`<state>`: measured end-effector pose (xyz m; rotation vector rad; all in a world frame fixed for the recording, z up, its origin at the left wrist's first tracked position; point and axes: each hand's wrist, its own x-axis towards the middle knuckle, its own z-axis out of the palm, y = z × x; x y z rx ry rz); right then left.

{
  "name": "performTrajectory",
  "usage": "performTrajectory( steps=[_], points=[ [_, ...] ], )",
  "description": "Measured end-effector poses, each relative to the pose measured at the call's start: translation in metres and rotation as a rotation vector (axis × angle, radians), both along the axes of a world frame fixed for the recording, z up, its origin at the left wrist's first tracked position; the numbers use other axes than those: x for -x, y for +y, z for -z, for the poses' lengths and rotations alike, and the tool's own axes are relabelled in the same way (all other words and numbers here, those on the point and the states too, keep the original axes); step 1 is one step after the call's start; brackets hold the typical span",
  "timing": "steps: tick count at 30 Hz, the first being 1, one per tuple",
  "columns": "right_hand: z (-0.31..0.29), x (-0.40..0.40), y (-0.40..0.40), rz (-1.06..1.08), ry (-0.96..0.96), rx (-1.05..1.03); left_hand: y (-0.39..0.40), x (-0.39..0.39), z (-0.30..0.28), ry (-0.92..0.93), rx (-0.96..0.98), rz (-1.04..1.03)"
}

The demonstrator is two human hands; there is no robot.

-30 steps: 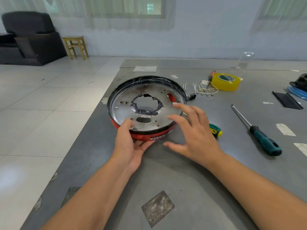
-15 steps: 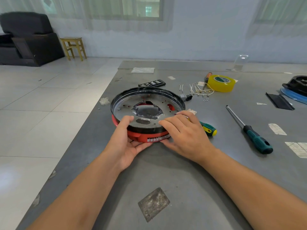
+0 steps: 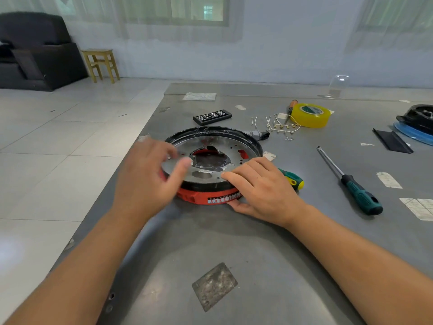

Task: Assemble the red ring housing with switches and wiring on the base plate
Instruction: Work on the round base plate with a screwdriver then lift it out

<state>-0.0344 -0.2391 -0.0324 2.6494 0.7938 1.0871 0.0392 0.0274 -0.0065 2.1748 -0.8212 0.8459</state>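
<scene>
Left hand [image 3: 150,181] has come off the near rim since half a second ago and now hovers over the left side of the housing [image 3: 206,195], fingers loose and spread, holding nothing, a bit motion-blurred. Right hand [image 3: 260,188] hasn't really budged: fingers lie flat on the near-right edge of the plate [image 3: 234,148], thumb tucked under against the red wall, so it's pressing and steadying more than gripping.

Housing sits on the table [image 3: 257,254] right in front of the person, metal plate on top inside a black rim.

Handling-wise I'd guess it's stiff and fairly light, sheet metal over plastic. That ragged centre hole looks sharp, so I'd keep fingers off it and take the thing by the red outer wall with both hands on opposite sides. The plate looks slick too.

Just right of the housing, a green-handled tool [image 3: 291,179] is half hidden behind the right hand. Further right is a screwdriver [image 3: 351,184]. Behind the housing: a bit case [image 3: 212,116], a small connector [image 3: 259,134], loose wires [image 3: 278,125] and tape [image 3: 311,114].

Can't see any switches or wiring inside, the plate covers them. Label text on the red wall is unreadable.
</scene>
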Motion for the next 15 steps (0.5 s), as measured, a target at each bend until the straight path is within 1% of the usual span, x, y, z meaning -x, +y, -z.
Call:
performTrajectory(
  steps=[1,2,4,5,12,15],
  points=[
    [-0.001,0.001,0.0,-0.008,0.02,0.003,-0.001,0.0,0.003,-0.075,-0.126,0.128],
    [-0.002,0.002,0.0,-0.017,0.037,0.004,-0.002,0.0,0.008,-0.113,-0.257,0.213],
    [-0.004,0.004,0.002,-0.032,0.062,0.005,-0.001,0.0,0.016,-0.117,-0.441,0.267],
    [-0.004,0.005,0.003,-0.037,0.075,0.008,0.0,0.0,0.02,-0.11,-0.478,0.269],
    [-0.003,0.007,-0.001,-0.067,0.125,0.023,0.0,-0.002,0.022,-0.169,-0.448,0.314],
    [-0.002,0.009,-0.003,-0.09,0.141,-0.021,-0.002,0.001,0.022,-0.169,-0.459,0.306]
  ],
)
